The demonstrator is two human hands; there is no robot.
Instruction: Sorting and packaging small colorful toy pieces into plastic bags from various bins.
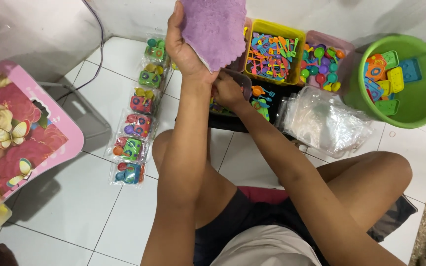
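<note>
A white tiled floor (75, 207) carried everything. Left of the raised left hand (186, 47) lay a row of bagged toy sets (138, 123); right of it sat a yellow bin (274, 49), clear bags (324, 120) and a green bucket (420, 98).

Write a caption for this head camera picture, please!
Seated on a tiled floor, the left hand lifts a purple cloth beside the right hand, amid toy-filled tubs.

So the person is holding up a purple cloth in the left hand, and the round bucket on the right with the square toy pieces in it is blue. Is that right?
Not quite: the bucket is green, not blue. The head view shows it at the right, holding square toy pieces in blue, yellow, orange and green. The rest stands: the left hand holds up a purple cloth.
</note>
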